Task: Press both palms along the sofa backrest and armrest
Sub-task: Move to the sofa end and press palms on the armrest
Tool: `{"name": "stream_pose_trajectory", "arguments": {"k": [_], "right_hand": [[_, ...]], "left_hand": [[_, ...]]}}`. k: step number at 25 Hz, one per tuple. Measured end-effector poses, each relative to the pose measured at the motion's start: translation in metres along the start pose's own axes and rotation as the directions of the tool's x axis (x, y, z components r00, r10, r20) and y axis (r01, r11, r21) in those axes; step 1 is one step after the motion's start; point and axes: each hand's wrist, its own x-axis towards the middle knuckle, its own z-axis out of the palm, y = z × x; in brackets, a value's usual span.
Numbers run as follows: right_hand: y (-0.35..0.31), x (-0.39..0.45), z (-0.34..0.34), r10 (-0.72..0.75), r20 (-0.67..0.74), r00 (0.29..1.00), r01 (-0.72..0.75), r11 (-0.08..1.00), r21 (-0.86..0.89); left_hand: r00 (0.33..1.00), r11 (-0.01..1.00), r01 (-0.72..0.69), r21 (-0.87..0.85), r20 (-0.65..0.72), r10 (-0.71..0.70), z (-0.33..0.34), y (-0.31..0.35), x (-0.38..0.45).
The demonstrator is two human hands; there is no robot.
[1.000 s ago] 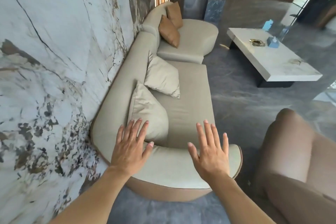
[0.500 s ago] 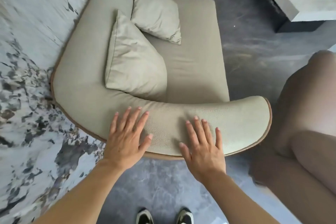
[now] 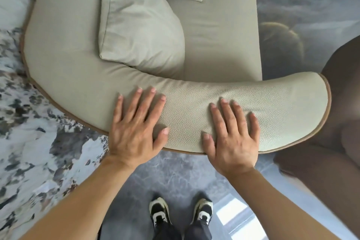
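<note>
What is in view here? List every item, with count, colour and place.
sofa: one, grey-green, along the marble wall, armrest nearest the camera
cushions: two, grey-green, on the seat by the backrest
marble wall: one, white with dark veins, left
armchair: one, brown, right edge
floor: grey, below the armrest
shoes: two, black and cream, bottom centre
left hand: flat on the armrest, fingers spread
right hand: flat on the armrest

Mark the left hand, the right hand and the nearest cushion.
left hand [image 3: 134, 132], head view, back of the hand
right hand [image 3: 234, 142], head view, back of the hand
cushion [image 3: 142, 25], head view, middle of its face
</note>
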Motion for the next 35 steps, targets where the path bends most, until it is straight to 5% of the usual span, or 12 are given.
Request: {"name": "stream_pose_trajectory", "arguments": {"k": [35], "right_hand": [[0.031, 0.118, 0.015, -0.038, -0.102, 0.994, 0.036, 0.999, -0.028]], "left_hand": [[0.999, 1.0, -0.022, -0.01, 0.023, 0.023, 0.011, -0.026, 0.124]]}}
